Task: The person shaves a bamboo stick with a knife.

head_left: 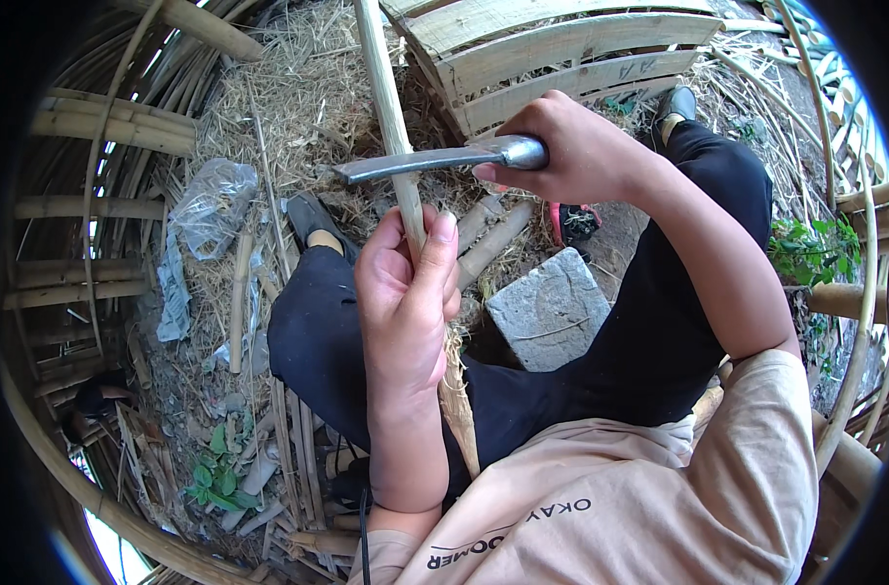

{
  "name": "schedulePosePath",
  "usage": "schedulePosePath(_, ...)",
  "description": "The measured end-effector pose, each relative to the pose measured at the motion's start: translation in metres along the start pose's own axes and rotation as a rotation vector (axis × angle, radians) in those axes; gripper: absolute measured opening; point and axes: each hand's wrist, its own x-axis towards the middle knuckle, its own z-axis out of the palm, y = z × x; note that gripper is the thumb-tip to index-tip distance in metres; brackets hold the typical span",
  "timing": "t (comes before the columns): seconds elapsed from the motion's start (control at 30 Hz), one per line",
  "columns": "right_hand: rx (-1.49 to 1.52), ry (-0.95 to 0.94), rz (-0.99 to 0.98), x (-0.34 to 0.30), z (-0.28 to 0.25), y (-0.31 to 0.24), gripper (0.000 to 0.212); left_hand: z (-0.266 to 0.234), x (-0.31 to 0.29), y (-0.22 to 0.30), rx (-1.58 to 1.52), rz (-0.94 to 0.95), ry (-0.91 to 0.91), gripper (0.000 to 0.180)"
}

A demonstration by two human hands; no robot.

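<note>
A long, pale, peeled wooden stick (381,88) runs from the top of the head view down toward my shirt, where its lower end tapers. My left hand (405,302) is closed round its middle, thumb pointing up along the wood. Above that hand, my right hand (581,151) grips the grey metal handle of a knife (415,164). Its long, narrow blade lies across the stick, square-ended tip past the left side. The blade appears to touch the wood; any cut beneath it is hidden. My fingers cover part of the stick.
A slatted wooden crate (581,47) stands at the far side. Between my legs sits a grey stone block (547,310), with short bamboo pieces (498,244) beside it. A clear plastic bag (213,210) lies left on the straw-strewn ground. Bamboo poles (113,132) line the left side.
</note>
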Motion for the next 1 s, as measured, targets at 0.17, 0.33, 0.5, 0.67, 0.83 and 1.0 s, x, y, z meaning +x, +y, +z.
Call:
schedulePosePath(0.17, -0.032, 0.001, -0.024, 0.000, 0.001, 0.001, 0.035, -0.001, 0.000, -0.001, -0.001, 0.006, -0.012, 0.009)
schedulePosePath(0.33, -0.133, 0.031, 0.029, -0.003, -0.001, 0.009, 0.031, -0.005, 0.001, 0.001, -0.019, -0.016, 0.000, 0.009)
schedulePosePath(0.5, -0.302, 0.061, -0.032, -0.003, -0.016, 0.023, 0.020, -0.008, 0.002, 0.002, -0.030, -0.005, -0.018, 0.009)
schedulePosePath(0.67, -0.131, 0.127, -0.009, -0.003, -0.025, 0.009, 0.018, -0.008, 0.000, 0.002, -0.029, -0.004, -0.012, 0.010)
schedulePosePath(0.83, -0.097, 0.068, 0.069, -0.002, -0.020, 0.006, 0.018, 0.002, -0.002, 0.001, -0.014, -0.014, -0.024, 0.010)
schedulePosePath(1.0, -0.198, 0.086, 0.017, -0.002, -0.005, 0.009, 0.015, 0.006, -0.001, -0.002, 0.014, -0.007, 0.000, 0.010)
